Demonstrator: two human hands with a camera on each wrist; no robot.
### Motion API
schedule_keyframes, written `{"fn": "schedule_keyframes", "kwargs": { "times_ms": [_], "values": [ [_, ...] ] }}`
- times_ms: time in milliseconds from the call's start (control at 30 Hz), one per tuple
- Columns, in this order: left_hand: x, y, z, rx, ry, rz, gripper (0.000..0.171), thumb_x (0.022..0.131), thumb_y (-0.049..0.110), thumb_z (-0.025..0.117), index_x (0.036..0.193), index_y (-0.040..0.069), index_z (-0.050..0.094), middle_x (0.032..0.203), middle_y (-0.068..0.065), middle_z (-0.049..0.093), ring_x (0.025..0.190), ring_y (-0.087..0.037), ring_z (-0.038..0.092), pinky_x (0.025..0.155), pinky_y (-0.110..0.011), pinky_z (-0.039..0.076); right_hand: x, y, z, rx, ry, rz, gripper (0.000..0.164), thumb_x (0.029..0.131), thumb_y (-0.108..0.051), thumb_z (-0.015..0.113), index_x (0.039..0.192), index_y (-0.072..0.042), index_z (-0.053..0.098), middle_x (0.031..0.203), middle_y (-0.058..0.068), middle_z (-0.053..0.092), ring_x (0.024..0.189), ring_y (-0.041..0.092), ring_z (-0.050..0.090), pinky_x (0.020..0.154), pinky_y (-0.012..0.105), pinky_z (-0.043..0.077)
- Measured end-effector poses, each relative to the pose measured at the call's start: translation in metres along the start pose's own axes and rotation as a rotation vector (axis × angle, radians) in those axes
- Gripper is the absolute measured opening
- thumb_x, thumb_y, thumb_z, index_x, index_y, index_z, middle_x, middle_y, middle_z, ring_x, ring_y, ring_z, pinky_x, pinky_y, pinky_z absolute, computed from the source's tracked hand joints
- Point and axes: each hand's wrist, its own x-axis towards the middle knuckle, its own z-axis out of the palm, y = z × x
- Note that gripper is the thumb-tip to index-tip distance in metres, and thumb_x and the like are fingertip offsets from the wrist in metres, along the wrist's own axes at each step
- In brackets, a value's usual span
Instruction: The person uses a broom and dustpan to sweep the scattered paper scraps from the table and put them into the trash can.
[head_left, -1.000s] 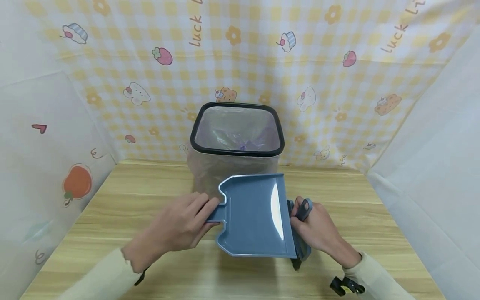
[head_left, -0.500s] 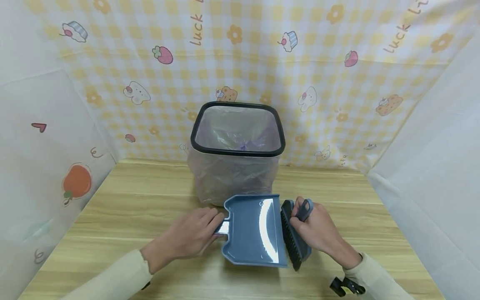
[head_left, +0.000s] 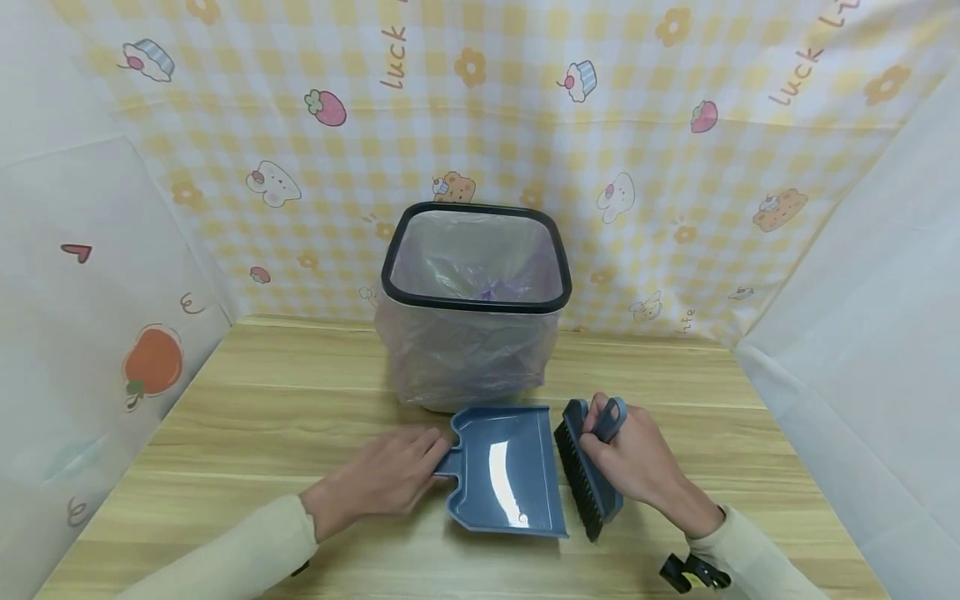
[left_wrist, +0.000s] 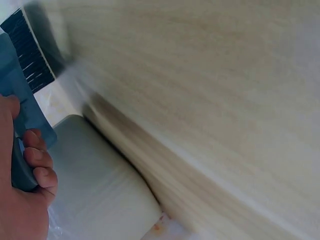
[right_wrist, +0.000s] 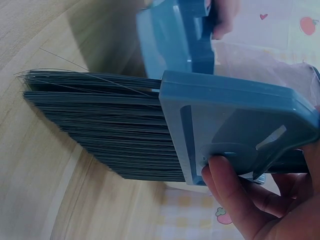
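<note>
My left hand (head_left: 393, 473) grips the short handle of a blue dustpan (head_left: 517, 467), whose straight lip faces right. A bright streak of reflected light crosses its bare pan. Beside that lip, a narrow gap away, is a blue hand brush (head_left: 596, 475) with dark bristles (right_wrist: 110, 130). Its handle is in my right hand (head_left: 633, 454), with the fingers curled round it. In the right wrist view the bristles point down at the wooden table. The left wrist view shows the left fingers (left_wrist: 40, 157) wrapped round the dustpan handle.
Behind the dustpan stands a waste bin (head_left: 465, 358) with a black rim and a translucent liner; something purple shows inside. The wooden table (head_left: 300, 375) ends at a yellow checked cloth (head_left: 510, 133) at the back, with white cloth at both sides.
The dustpan has come down and toward me, away from the front of the bin, and now sits lower beside the brush. The right hand and brush have barely moved.
</note>
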Motion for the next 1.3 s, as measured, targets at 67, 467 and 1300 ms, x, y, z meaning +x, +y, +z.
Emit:
{"fn": "schedule_keyframes", "kwargs": {
  "times_ms": [67,467,1300],
  "values": [
    [0.001,0.001,0.003,-0.016,-0.007,-0.006,0.030,0.100,0.025,0.075,0.114,0.003,0.061,0.090,-0.002,0.057,0.074,-0.015,0.056,0.063,-0.029,0.053,0.000,0.000,0.000,-0.004,0.000,-0.004,0.022,0.088,-0.001,0.071,0.085,-0.021,0.063,0.069,-0.013,0.056,0.059,0.007,0.049,0.055,0.028,0.043],
    [0.007,0.003,0.012,-0.040,-0.106,-0.032,0.028,0.103,0.028,0.074,0.110,0.005,0.059,0.091,-0.002,0.059,0.075,-0.016,0.059,0.066,-0.031,0.055,0.001,0.001,0.000,-0.001,-0.006,-0.014,0.021,0.088,-0.001,0.071,0.085,-0.021,0.063,0.066,-0.014,0.055,0.056,0.006,0.047,0.054,0.028,0.042],
    [0.023,0.009,0.015,-0.120,-0.217,-0.070,0.022,0.110,0.027,0.065,0.112,0.006,0.061,0.093,-0.003,0.062,0.074,-0.014,0.060,0.062,-0.028,0.053,-0.002,0.004,-0.022,0.077,-0.081,-0.431,0.038,0.086,0.013,0.074,0.092,-0.024,0.065,0.083,-0.015,0.066,0.062,-0.003,0.050,0.054,0.023,0.048]
  ]
}}
